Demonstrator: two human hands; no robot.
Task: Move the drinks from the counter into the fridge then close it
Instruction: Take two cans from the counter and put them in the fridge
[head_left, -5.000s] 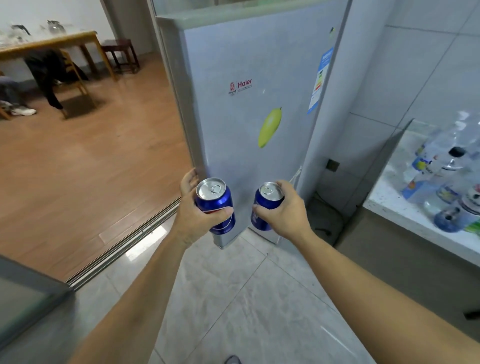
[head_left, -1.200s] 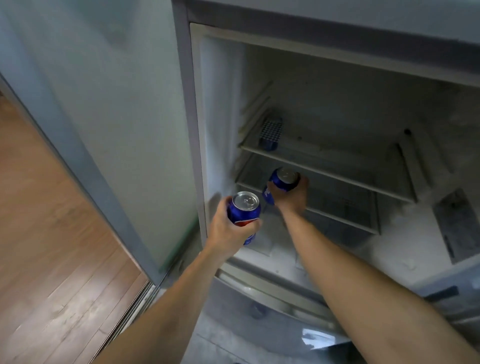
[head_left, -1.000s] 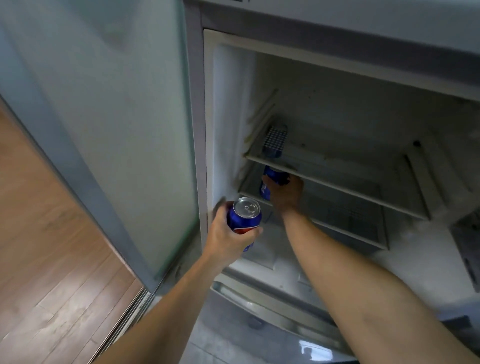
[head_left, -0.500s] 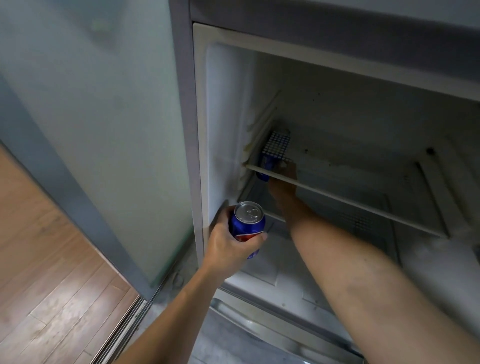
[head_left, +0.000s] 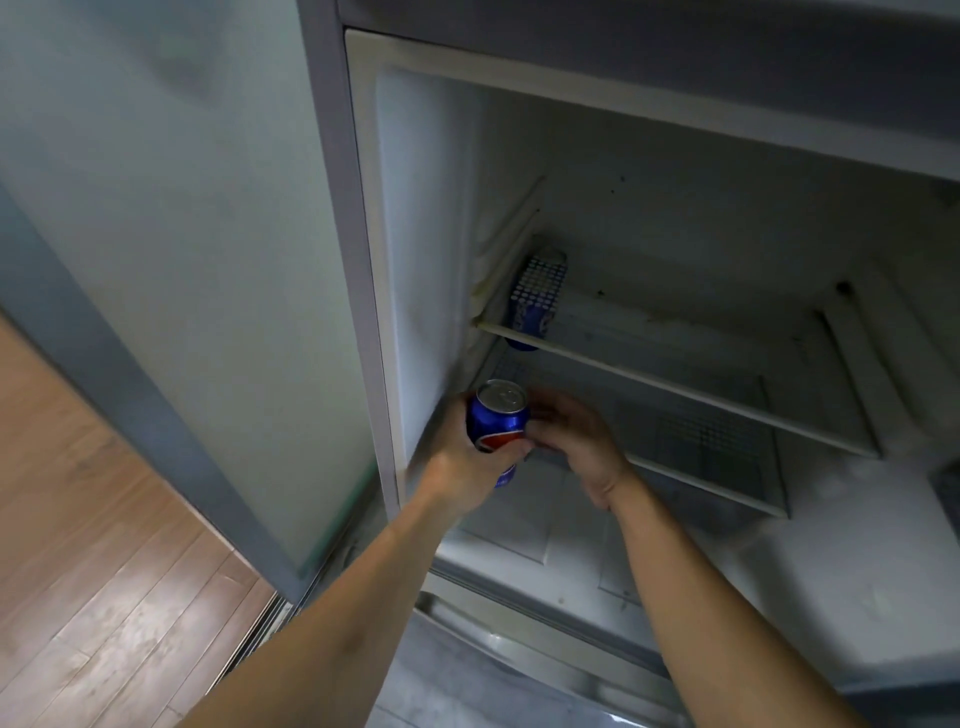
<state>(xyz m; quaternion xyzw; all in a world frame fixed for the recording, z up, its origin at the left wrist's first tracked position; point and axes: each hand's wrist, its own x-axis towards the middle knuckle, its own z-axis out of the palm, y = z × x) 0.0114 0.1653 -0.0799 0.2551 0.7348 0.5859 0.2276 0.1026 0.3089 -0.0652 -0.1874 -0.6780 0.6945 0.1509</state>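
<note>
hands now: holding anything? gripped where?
Left hand grips the blue aluminium drink can around its side wall. Right hand touches it, grip unclear.

Two bare forearms, no sleeves; left hand (head_left: 467, 467), right hand (head_left: 576, 441) ungloved, without rings.

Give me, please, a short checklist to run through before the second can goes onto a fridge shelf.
1. Fridge door open, way in clear: ok.
2. Second can firmly held: ok, the left hand grips it upright at the opening.
3. Right hand free to take or guide the can: ok, it holds nothing and its fingers reach the can's side.
4. First can already placed: ok, it stands at the left end, seen through the upper shelf.
5. Room beside the first can: ok, the shelf to its right looks bare.
6. Drinks left on the counter: cannot tell, the counter is out of view.
</note>
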